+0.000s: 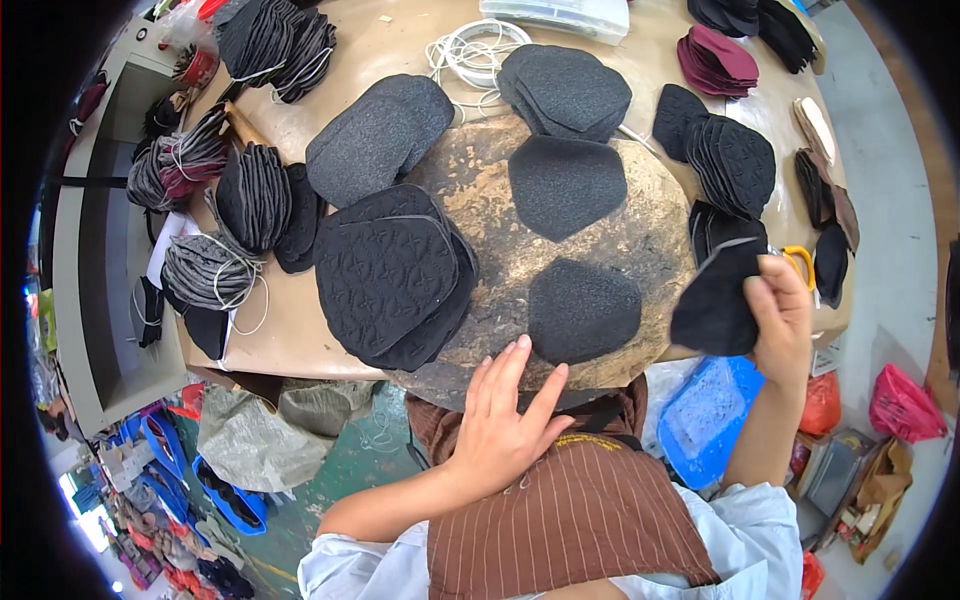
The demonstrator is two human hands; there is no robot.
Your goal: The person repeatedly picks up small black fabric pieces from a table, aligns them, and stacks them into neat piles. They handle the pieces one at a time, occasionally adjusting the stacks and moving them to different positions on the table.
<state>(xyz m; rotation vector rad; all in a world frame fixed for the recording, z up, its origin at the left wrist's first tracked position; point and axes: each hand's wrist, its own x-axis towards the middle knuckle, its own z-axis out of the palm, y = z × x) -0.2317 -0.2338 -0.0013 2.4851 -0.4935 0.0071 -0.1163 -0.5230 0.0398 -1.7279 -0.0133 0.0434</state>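
Observation:
My right hand (784, 312) pinches a black fabric piece (716, 305) by its edge, raised at the right side of a round worn board (660, 215). The piece is slightly blurred. My left hand (508, 418) lies with fingers stretched out at the board's near edge, holding nothing. Just beyond its fingertips a black fabric piece (584, 311) with cut corners lies flat, and a similar piece (568, 187) lies farther back. Left of these is a stack of quilted black pieces (385, 270), overlapping the board.
Smooth black pieces (378, 138) and another dark stack (566, 90) sit at the back. Tied bundles (210, 270) crowd the table's left. At right are fanned quilted pieces (730, 165), maroon pieces (717, 60) and yellow-handled scissors (800, 262). A blue tray (708, 420) stands below the table edge.

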